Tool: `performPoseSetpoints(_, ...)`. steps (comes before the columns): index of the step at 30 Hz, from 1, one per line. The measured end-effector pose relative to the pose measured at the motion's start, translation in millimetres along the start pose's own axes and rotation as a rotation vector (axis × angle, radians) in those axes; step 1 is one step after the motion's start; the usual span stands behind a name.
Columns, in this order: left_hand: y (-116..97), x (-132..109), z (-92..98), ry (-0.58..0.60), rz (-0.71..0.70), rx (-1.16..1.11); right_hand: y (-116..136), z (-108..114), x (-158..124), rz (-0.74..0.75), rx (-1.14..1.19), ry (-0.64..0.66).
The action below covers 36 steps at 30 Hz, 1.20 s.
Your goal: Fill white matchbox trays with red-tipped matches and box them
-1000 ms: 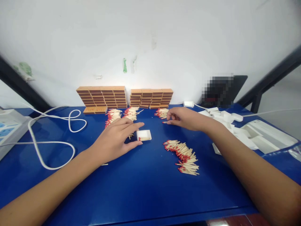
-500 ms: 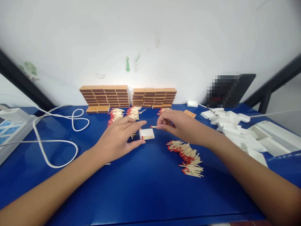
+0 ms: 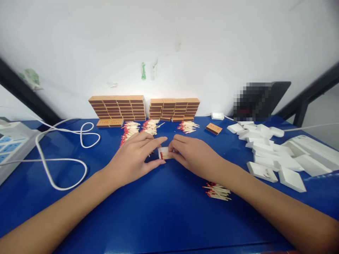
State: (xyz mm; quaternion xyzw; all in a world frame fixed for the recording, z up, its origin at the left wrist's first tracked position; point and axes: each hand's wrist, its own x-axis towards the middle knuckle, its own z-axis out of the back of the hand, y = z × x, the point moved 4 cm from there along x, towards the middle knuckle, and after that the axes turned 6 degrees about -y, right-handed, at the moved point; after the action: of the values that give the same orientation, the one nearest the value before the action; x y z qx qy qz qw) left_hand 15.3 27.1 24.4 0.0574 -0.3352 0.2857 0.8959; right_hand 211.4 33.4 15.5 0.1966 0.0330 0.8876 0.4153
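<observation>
A small white matchbox tray (image 3: 164, 153) lies on the blue table (image 3: 159, 211) between my two hands, with a few red-tipped matches in it. My left hand (image 3: 132, 157) grips its left side between thumb and fingers. My right hand (image 3: 192, 153) is pinched at the tray's right edge, fingertips down on the matches inside. Part of a heap of loose matches (image 3: 217, 191) shows beside my right forearm. Further piles of matches (image 3: 188, 127) lie beyond the hands.
Two stacks of brown matchboxes (image 3: 118, 107) stand against the white wall, and one brown box (image 3: 214, 128) lies loose. Several white trays (image 3: 265, 155) are heaped at the right. A white cable (image 3: 53, 160) loops at the left beside a grey device (image 3: 10, 144).
My right hand came from the far match pile carrying a match, moved left and down to the tray, and now rests its fingertips in it. My left hand stayed on the tray.
</observation>
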Motion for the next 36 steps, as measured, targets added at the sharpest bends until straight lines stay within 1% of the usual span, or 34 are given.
performPoseSetpoints(2, 0.2, 0.2, 0.3, 0.004, 0.000, 0.012, -5.0, 7.5, 1.3, 0.027, 0.010, -0.012)
performPoseSetpoints(3, 0.2, 0.3, 0.5, 0.002, -0.004, 0.018, -11.3, 13.9, 2.4, 0.028, 0.010, -0.039)
performPoseSetpoints(4, 0.2, 0.4, 0.9, -0.001, -0.009, 0.022, -20.3, 21.6, 3.8, 0.021, 0.001, -0.075)
performPoseSetpoints(6, 0.4, 0.2, 1.3, -0.006, -0.014, 0.022, -45.6, 38.6, 6.4, -0.049, -0.051, -0.180)
performPoseSetpoints(7, 0.7, 0.1, 1.3, -0.006, -0.013, 0.021, -59.6, 44.6, 7.5, -0.086, -0.067, -0.193)
performPoseSetpoints(8, 1.0, -0.1, 1.2, -0.004, -0.012, 0.021, -73.3, 48.0, 8.3, -0.122, -0.076, -0.172)
performPoseSetpoints(10, 1.7, -0.4, 0.5, 0.003, -0.010, 0.022, -95.9, 47.8, 9.2, -0.163, -0.014, -0.078)
performPoseSetpoints(13, 2.6, -0.6, 0.4, -0.001, -0.012, 0.025, -113.5, 39.8, 9.3, -0.157, 0.077, -0.009)
performPoseSetpoints(16, 3.7, -0.3, 0.7, 0.008, -0.001, 0.019, -118.7, 31.5, 9.1, -0.128, 0.061, 0.009)
performPoseSetpoints(20, 4.6, 0.0, 0.7, 0.029, 0.014, 0.012, -126.3, 28.8, 8.5, -0.208, 0.025, 0.032)
performPoseSetpoints(23, 4.3, -0.1, 0.7, 0.020, 0.011, 0.003, -129.3, 28.3, 8.1, -0.230, 0.048, 0.073)
performPoseSetpoints(25, 3.9, -0.2, 0.5, 0.014, 0.004, 0.003, -129.8, 27.0, 7.9, -0.231, 0.081, 0.094)
performPoseSetpoints(30, 3.6, -0.2, 0.3, 0.025, 0.000, 0.011, -129.9, 25.1, 7.9, -0.214, 0.075, 0.071)
performPoseSetpoints(36, 4.3, -0.3, 0.8, 0.045, 0.026, -0.003, -125.0, 24.0, 7.0, -0.186, 0.073, 0.111)
